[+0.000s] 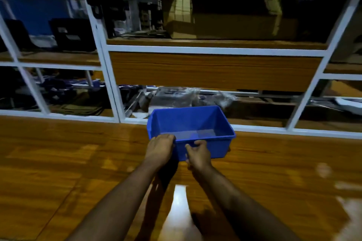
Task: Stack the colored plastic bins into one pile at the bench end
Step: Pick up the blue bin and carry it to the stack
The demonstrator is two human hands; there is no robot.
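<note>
Okay, head view: I see both hands on the near rim of a blue bin point(193, 123) at frame centre. Left hand point(159, 149) curls over the near-left corner, fingers hooked on the rim. Right hand point(197, 155) pinches the near wall, thumb on top. Bin looks empty, sits upright on or just over the wooden bench point(78, 162); contact unclear. White-framed shelving point(215, 50) with cluttered boxes fills the upper frame.

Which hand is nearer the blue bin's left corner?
Left. The left hand grips the blue bin at that near-left corner; the right hand holds the near rim's middle.
</note>
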